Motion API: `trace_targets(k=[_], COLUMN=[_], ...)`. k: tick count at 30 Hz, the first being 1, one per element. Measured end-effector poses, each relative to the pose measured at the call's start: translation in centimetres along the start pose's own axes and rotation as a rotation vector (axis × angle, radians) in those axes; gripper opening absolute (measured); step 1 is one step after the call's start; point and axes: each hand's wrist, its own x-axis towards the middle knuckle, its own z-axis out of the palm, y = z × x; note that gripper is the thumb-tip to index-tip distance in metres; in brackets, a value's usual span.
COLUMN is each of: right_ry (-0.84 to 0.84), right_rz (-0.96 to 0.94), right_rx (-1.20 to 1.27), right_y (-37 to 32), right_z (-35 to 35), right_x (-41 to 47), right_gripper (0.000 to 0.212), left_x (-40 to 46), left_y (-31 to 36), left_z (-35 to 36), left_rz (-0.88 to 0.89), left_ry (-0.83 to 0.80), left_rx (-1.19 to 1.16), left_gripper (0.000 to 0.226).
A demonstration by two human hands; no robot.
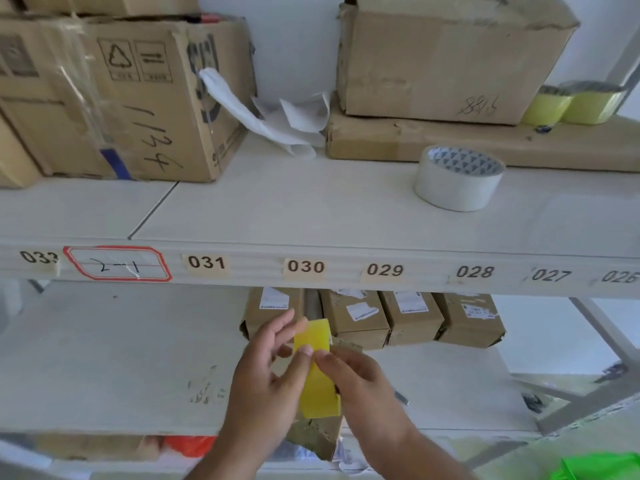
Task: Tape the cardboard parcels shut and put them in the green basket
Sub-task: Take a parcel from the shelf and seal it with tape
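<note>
Yellow tape strip ran lengthwise up the cardboard parcel at lower centre of the frame, its long axis pointing toward the shelf. Left hand and right hand flanked it, each grip pinching the strip, equally near.

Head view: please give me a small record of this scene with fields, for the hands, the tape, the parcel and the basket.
left hand: thumb and fingers pinch the yellow tape strip
right hand: fingers pinch the same strip from the other side
yellow tape strip: held over the cardboard parcel
cardboard parcel: under the hands, at the lower shelf's front edge
green basket: only a corner visible, bottom right
white tape roll: flat on the upper shelf
yellow tape rolls: upper shelf, far right
</note>
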Motion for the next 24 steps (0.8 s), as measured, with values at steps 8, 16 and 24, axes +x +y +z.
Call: trace_targets(k=[8, 16, 24], right_ry=[0.007, 0.042, 0.058], right_rz=[-0.204, -0.281, -0.291], right_rx=[-0.268, -0.459, -0.486], right_y=[-1.1, -0.5, -0.6], right_z=[-4.4, -6.9, -7.7], right_x=[-3.5, -5.7, -6.5], right_gripper=[0.053, 0.049, 0.049], left_x=[-0.6, -1.6, -3.2], left_y=[3.8, 6.3, 6.6], left_z=[2.3, 3.7, 5.3], left_rz=[0.102, 0.263, 0.505], left_ry=[-0.03, -0.21, -0.14], left_rx=[0.3, 0.73, 0.961], left_gripper=[0.032, 0.016, 0.011])
